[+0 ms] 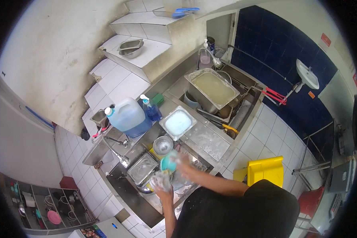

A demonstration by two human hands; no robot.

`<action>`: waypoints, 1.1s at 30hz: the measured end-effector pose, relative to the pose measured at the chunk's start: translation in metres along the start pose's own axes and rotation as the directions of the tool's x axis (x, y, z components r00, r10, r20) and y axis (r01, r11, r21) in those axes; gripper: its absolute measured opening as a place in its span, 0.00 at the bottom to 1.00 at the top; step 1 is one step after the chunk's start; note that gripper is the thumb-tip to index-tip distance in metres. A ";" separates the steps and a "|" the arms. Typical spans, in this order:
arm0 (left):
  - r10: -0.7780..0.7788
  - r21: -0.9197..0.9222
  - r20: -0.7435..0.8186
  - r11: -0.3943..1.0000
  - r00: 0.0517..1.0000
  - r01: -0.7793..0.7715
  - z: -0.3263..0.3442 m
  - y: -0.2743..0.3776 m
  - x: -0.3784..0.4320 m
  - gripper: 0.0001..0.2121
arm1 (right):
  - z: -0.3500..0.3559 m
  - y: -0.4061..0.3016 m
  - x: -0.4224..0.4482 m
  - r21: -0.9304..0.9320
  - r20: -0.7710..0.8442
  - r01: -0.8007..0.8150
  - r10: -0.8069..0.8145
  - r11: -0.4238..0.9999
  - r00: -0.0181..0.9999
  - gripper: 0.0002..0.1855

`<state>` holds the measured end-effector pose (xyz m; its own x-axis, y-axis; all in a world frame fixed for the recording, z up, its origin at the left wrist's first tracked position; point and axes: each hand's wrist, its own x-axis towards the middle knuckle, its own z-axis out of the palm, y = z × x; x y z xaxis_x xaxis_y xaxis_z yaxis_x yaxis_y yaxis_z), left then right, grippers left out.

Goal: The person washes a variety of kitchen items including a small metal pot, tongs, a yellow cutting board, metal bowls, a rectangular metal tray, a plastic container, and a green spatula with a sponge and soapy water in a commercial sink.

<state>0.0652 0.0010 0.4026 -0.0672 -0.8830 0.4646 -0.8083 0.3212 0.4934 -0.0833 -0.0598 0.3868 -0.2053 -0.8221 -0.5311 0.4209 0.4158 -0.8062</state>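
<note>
Over the steel sink [116, 184], my right hand [183, 165] holds a small turquoise cup [167, 162]; both are blurred. Close below the cup is my left hand [162, 183], covered in white suds. A bit of yellow shows by its fingers, but foam and blur hide whether it grips anything. Under and beside my hands lie a soapy rectangular steel pan [143, 168] and other wet dishes. A round metal bowl [163, 145] with suds sits behind the cup. The gooseneck faucet [123, 160] hangs over the pan's left side.
A steel pan of foamy liquid [178, 122] stands on the ledge, near a jug of blue liquid [129, 116] and a pump bottle [151, 110]. The second sink holds a deep pan of cloudy water [212, 87]. A yellow bin [264, 172] stands right.
</note>
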 end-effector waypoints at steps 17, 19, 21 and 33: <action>-0.390 -0.094 0.007 0.917 0.921 0.388 0.089 0.006 0.017 0.16 | -0.070 0.089 0.079 -0.372 0.560 0.371 -0.113 0.851 0.821 0.31; -0.516 -0.305 0.007 0.815 0.857 0.493 0.107 0.027 0.052 0.18 | -0.075 0.079 0.089 -0.435 0.675 0.447 -0.046 0.782 0.736 0.32; -0.403 -0.303 0.030 0.868 0.915 0.393 0.116 0.072 0.105 0.14 | -0.100 0.045 0.093 -0.226 0.715 0.481 -0.191 0.847 0.673 0.28; -0.071 0.238 0.804 0.948 0.590 -0.210 0.302 0.020 0.227 0.14 | -0.434 -0.294 0.350 -0.856 -0.221 0.384 -0.917 0.346 0.332 0.12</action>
<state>-0.1433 -0.2963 0.2955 -0.4523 -0.8192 -0.3526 -0.8917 0.4085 0.1948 -0.6621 -0.3012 0.3244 -0.6494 -0.5682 0.5054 -0.6899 0.1607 -0.7059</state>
